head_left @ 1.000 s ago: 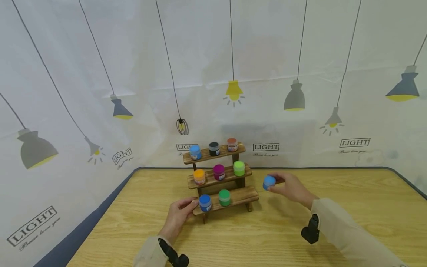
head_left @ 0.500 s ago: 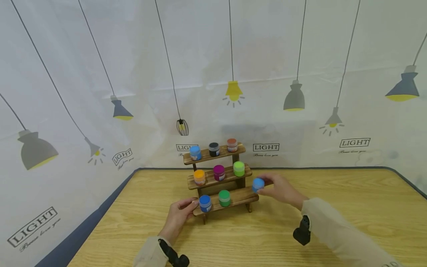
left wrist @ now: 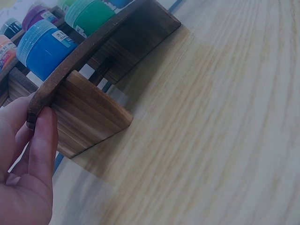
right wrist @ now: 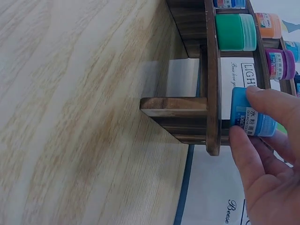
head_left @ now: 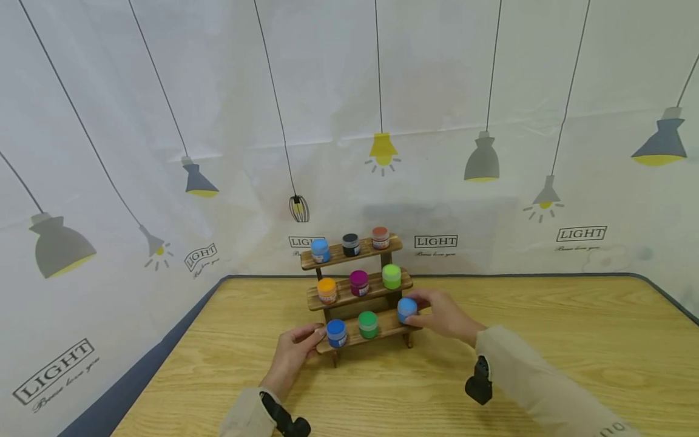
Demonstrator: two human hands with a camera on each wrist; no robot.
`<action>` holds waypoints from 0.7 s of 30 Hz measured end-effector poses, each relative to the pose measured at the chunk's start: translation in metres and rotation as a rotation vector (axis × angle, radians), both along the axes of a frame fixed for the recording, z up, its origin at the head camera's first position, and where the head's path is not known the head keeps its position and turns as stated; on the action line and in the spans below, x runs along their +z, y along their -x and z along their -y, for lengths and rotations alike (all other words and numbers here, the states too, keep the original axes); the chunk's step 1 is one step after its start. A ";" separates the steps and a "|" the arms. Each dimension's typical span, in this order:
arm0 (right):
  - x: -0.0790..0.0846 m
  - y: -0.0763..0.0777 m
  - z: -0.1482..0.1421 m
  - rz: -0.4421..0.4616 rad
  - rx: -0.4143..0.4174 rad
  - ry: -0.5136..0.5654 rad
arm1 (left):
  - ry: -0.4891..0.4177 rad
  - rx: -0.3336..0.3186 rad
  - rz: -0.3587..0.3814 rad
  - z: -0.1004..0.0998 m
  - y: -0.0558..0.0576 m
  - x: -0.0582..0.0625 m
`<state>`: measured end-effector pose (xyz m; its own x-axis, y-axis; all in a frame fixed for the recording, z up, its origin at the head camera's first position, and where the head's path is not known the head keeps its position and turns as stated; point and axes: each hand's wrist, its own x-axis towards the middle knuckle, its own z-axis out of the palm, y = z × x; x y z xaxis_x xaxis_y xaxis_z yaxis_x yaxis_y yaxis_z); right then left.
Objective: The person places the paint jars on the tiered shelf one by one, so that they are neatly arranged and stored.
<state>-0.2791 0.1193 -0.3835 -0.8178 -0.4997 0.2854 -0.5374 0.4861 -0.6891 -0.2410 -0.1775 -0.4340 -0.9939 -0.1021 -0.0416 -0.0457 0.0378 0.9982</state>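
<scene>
A three-tier wooden stand (head_left: 349, 337) holds small paint jars. My right hand (head_left: 445, 315) pinches a light blue paint jar (right wrist: 244, 112) at the right end of the bottom tier; whether its base touches the board I cannot tell. At the tier's other end my left hand (left wrist: 30, 154) grips the tip of the board between thumb and fingers. Beside those fingers stands a dark blue jar (head_left: 336, 333), with a green jar (head_left: 368, 325) in the middle of the same tier.
Orange (head_left: 327, 291), purple (head_left: 358, 283) and lime green (head_left: 391, 276) jars stand on the middle tier. Above them are another light blue jar (head_left: 320, 250), a black jar (head_left: 351, 244) and a red-orange jar (head_left: 380, 238). Behind the wooden table (head_left: 218, 340) hangs a lamp-printed sheet (head_left: 437, 73).
My right hand has carried the light blue jar leftward and slightly down, from beside the stand to the bottom tier's right end. My left hand stays at the board's left tip.
</scene>
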 end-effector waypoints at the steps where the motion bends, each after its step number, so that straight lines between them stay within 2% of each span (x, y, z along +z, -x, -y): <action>1: 0.000 0.000 0.001 -0.005 0.010 0.000 | 0.002 -0.001 0.000 0.000 0.000 0.000; 21: -0.006 -0.002 0.005 0.027 0.006 0.008 | -0.001 0.002 -0.002 0.001 0.003 -0.004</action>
<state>-0.2767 0.1143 -0.3894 -0.8223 -0.5024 0.2673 -0.5216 0.4776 -0.7070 -0.2441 -0.1787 -0.4376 -0.9937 -0.1043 -0.0403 -0.0443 0.0365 0.9984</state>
